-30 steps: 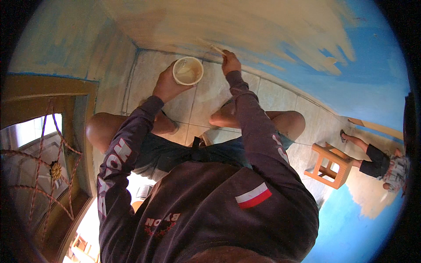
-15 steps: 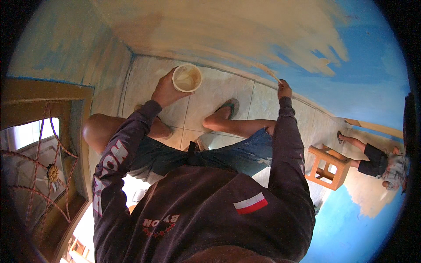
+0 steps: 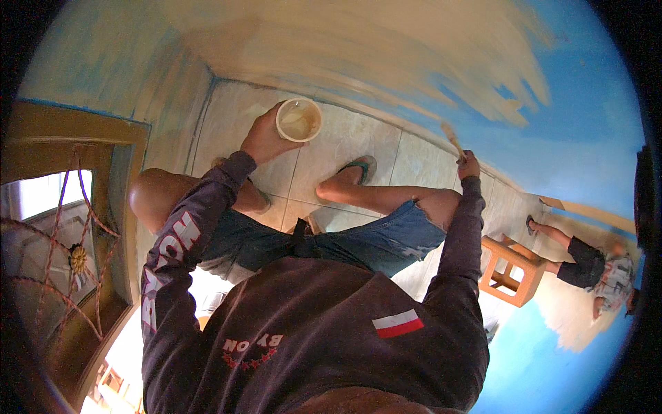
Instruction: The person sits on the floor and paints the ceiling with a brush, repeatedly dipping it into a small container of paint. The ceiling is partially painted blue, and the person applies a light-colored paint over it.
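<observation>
Blue wall (image 3: 586,131) fills the upper right of the frame, with a broad tan-painted area (image 3: 358,48) spreading over it from the upper centre; pale floor tiles (image 3: 345,145) run beneath.

Right hand (image 3: 469,167), right of centre: the grip is clenched around the handle of a paintbrush (image 3: 452,138). The brush points up and away from the hand, its tip at or just short of the wall, close below the ragged lower edge of the tan area. The arm is fully extended in a dark sleeve, which appears to give the reach needed to meet the wall low down.

Left hand (image 3: 262,138), upper centre-left: the grip is wrapped around the side of a round white cup (image 3: 298,119), grasping it. The cup is held upright with its open mouth facing the camera; pale tan liquid shows inside. It is held apart from the wall and level, which keeps the contents in.

Outward from the hands: the person's bare legs and denim shorts (image 3: 358,241) sit below them, one foot in a sandal (image 3: 358,165) planted on the tiles.

Far right of the frame: a small wooden stool (image 3: 510,272) stands on the floor, and a second person (image 3: 586,262) is just beside it. A wood-framed window (image 3: 62,241) with a rope web occupies the left edge.
</observation>
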`<action>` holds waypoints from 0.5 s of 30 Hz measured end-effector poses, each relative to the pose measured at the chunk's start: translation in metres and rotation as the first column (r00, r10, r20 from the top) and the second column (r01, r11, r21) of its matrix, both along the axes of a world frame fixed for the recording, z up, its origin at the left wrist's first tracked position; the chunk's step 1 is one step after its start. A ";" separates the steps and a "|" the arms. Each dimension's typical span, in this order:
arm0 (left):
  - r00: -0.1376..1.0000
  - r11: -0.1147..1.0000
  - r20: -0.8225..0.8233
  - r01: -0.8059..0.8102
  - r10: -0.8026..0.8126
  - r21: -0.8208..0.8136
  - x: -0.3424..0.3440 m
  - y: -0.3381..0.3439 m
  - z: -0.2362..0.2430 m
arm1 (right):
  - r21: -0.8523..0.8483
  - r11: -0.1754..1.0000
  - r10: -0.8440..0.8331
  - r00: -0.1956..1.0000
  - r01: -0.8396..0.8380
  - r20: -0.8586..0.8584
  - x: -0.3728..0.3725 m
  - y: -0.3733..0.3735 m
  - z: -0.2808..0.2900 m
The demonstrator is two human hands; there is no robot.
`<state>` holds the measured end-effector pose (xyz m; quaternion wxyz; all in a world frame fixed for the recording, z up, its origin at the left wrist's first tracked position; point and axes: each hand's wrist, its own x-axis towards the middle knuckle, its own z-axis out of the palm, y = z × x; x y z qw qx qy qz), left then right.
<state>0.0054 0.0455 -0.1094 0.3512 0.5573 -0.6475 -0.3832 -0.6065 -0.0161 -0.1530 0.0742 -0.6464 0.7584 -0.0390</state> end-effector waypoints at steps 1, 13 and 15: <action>1.000 1.000 0.005 0.003 -0.003 0.006 0.000 0.000 0.001 | -0.017 0.999 0.040 0.999 -0.040 -0.005 0.022 0.005 0.002; 1.000 0.999 -0.008 0.018 -0.018 0.043 -0.006 0.003 0.007 | -0.242 0.885 0.463 0.810 -0.399 0.360 0.311 -0.041 -0.022; 1.000 0.999 -0.014 0.020 -0.020 0.034 -0.005 0.003 0.006 | -0.212 0.900 0.436 0.810 -0.382 0.391 0.343 -0.048 -0.023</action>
